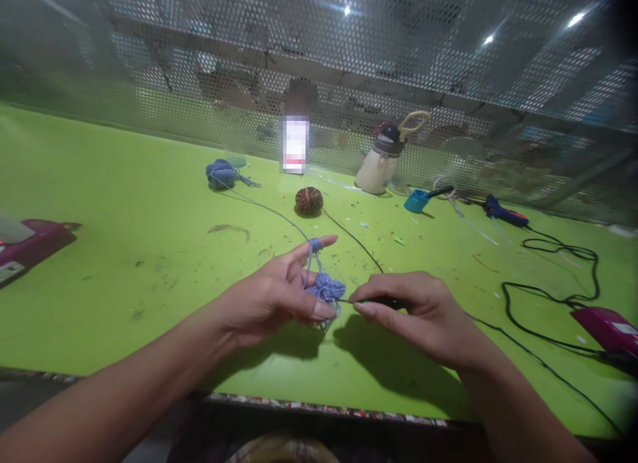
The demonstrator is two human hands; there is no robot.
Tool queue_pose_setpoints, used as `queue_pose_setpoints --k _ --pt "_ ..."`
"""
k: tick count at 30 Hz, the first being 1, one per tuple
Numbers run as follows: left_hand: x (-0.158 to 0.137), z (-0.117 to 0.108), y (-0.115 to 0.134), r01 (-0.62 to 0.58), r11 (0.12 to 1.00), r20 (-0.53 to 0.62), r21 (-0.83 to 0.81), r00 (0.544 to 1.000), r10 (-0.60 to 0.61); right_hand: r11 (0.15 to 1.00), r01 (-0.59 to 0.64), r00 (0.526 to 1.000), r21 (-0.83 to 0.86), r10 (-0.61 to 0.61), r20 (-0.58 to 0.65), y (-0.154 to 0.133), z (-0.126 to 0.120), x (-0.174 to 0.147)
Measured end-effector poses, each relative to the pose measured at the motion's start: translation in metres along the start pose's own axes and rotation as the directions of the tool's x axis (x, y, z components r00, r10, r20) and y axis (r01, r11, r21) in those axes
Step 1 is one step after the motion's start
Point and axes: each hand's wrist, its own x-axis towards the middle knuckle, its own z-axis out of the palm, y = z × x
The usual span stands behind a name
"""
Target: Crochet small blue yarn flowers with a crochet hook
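Note:
Between the thumb and fingers of my left hand (284, 287) is a small blue-purple crochet piece (326, 287). Yarn is wound around the outstretched left index finger and runs back to a blue yarn ball (220, 175) at the far left of the table. My right hand (416, 310) closes on a crochet hook (345, 301), whose thin shaft reaches into the piece; the dark handle lies mostly under the fingers. Both hands are above the front part of the green table (164, 250). Whether the hook's tip has a loop on it is too small to tell.
A multicoloured yarn ball (309, 201) sits beyond my hands, its dark strand trailing right. Behind stand a lit phone (296, 144) and a white bottle (379, 167). A blue tape roll (417, 200), glue gun (504, 212) with looping cord, and magenta boxes (605, 327) are about.

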Motion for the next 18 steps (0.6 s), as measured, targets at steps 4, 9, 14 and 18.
queue_pose_setpoints --k 4,9,14,18 --pt "-0.0006 -0.0015 0.0002 0.017 1.0 0.084 0.004 0.996 -0.018 0.994 0.107 0.994 -0.028 -0.107 0.003 -0.002 -0.0049 -0.001" --pt "-0.0001 -0.0032 -0.0006 0.054 0.997 0.115 0.047 0.992 -0.06 0.992 0.12 0.992 -0.047 -0.118 0.048 -0.0045 -0.0101 -0.0018" --pt "-0.0007 -0.0018 -0.0002 0.062 0.997 0.133 0.046 0.989 -0.067 0.996 0.091 0.994 0.019 -0.092 0.066 -0.0039 -0.0093 -0.0019" --pt "-0.0012 -0.0015 -0.0002 0.075 0.997 0.11 0.033 0.991 -0.078 0.994 0.067 0.996 0.086 -0.072 0.054 -0.001 -0.0065 -0.0018"
